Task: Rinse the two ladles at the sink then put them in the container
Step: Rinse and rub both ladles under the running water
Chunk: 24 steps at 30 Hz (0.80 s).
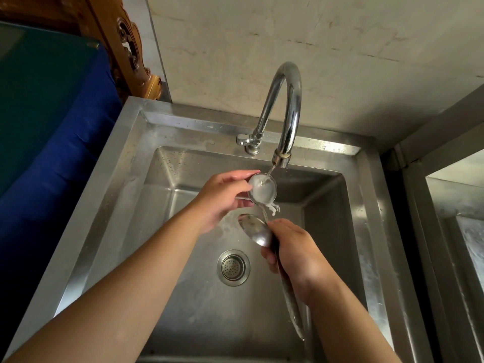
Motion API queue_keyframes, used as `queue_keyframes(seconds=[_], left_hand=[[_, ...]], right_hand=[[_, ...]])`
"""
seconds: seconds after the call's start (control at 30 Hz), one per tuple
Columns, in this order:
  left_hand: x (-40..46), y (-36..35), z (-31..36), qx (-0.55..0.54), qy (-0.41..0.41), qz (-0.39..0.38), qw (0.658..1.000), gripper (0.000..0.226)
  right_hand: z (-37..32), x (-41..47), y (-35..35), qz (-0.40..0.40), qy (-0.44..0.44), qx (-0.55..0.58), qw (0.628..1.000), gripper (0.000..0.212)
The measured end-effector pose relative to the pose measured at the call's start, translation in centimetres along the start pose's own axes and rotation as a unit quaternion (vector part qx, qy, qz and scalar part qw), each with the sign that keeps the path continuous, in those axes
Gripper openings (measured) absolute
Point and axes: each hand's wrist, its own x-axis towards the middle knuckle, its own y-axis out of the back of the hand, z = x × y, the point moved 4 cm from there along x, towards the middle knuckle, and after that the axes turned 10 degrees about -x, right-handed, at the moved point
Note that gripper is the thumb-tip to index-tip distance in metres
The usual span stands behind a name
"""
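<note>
Over a steel sink (123,163), my left hand (222,197) holds a small round steel ladle (262,188) by its bowl, right under the tap's spout. Water runs into that bowl and spills off its lower edge. Just below, my right hand (296,255) grips a second, larger steel ladle (255,230) near the neck. Its bowl points up and left, and its handle runs down along my wrist toward the sink's front. No container is in view.
A curved chrome tap (288,106) rises from the sink's back ledge with its lever (243,139) at the left. A round drain strainer (233,267) sits in the basin floor. Blue cloth (65,153) lies left; another steel basin (466,231) is right.
</note>
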Motion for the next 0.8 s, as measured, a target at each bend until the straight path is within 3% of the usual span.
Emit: queue_keyframes(seconds=[0.1,0.43,0.63,0.8], left_hand=[[0.1,-0.4,-0.4,-0.059,0.022,-0.018,0.998,0.036],[0.2,-1.7,-0.7,-0.043,-0.007,-0.093,0.995,0.052],[1.0,-1.5,-1.1,0.017,-0.008,0.003,1.0,0.053],[1.6,-1.2,-1.3,0.095,-0.052,0.093,0.99,0.033]], right_hand=[[-0.5,-0.4,0.5,0.008,-0.006,0.007,1.0,0.021],[-1.2,-0.2,1.0,0.031,0.002,-0.019,0.999,0.023],[-1.4,0.2,0.8,0.02,-0.019,-0.028,0.999,0.019],[-1.5,0.1,0.5,0.019,-0.024,-0.067,0.997,0.021]])
